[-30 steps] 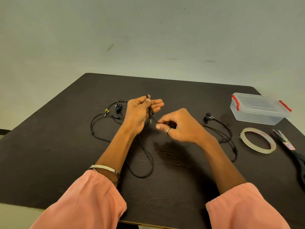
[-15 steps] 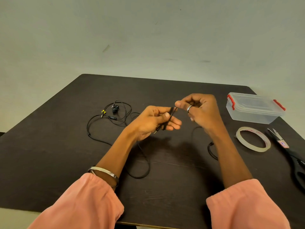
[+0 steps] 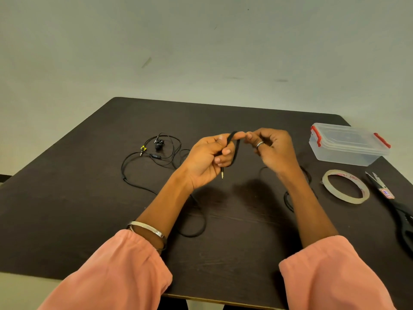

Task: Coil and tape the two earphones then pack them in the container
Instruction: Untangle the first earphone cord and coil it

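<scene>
— Where's the earphone cable [image 3: 232, 148] now?
— Up off the worktop [image 3: 223, 242], folded into a fresh loop. The left hand [image 3: 207, 157] curls round the bundle, plug dangling below; the right hand [image 3: 271, 148], which a second ago pinched cable low down, now pinches the loop's top.
— So coiling's begun?
— Likely just started. The second earphone [image 3: 159, 145] lies loose at left; tape roll [image 3: 345, 186] and container [image 3: 347, 144] sit untouched.

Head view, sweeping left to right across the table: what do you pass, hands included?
Loose earphone lying on the table → left hand gripping the folded cable of the other earphone → right hand pinching that cable → lidded plastic container → scissors at the right edge.
</scene>
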